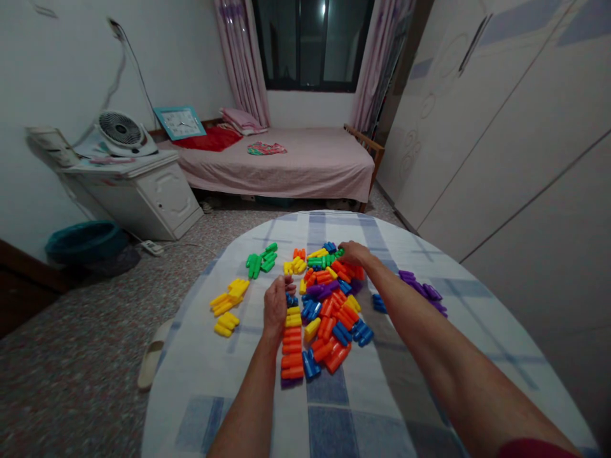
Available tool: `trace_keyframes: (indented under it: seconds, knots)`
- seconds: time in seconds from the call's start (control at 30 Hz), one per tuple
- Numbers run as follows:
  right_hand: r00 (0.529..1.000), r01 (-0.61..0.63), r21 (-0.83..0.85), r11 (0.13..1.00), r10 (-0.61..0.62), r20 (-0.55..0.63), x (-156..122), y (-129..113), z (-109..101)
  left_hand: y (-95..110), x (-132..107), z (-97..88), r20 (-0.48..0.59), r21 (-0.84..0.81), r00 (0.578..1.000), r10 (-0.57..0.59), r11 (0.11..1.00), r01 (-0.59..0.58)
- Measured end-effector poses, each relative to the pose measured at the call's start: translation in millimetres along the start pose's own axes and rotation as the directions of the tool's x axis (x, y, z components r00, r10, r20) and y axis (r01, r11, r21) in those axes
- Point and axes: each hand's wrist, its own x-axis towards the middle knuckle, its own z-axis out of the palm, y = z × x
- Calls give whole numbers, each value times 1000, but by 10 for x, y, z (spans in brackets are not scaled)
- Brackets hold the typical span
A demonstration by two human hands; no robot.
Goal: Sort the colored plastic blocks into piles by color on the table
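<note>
Red sleeve [537, 448] seen nearest | block pile [327, 310] reached at far end by right hand [354, 252] | row [292, 340] beside it neared by left hand [275, 304] (fingers bent, grips can't be told) | row could be bent if bumped by wrist

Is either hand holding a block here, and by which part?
The right hand is at a green block, the left hand beside a blue block; whether either is gripped, and by which part, cannot be told.
</note>
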Motion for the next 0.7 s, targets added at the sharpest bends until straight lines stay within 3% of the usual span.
trace_keyframes:
  seconds: [0.23, 0.4, 0.5, 0.6, 0.7]
  knots:
    - [994, 22, 275, 961, 8, -109, -92, 279, 14, -1, -6, 7, 3, -13, 1000, -20, 1000, 20]
    - [988, 44, 587, 809, 53, -147, -130, 356, -121, -8, -5, 10, -3, -6, 1000, -12, 1000, 12]
    - [993, 59, 729, 681, 36, -115, -154, 222, -201, -19, 0, 12, -7, 1, 1000, 3, 1000, -3]
    - [998, 60, 806, 589, -26, -55, -195, -78, -207, -16, 1, 14, -11, 8, 1000, 12, 1000, -12]
    - [983, 56, 806, 589, -173, 58, -244, -509, -119, -2, -2, 14, -16, 4, 1000, -5, 1000, 5]
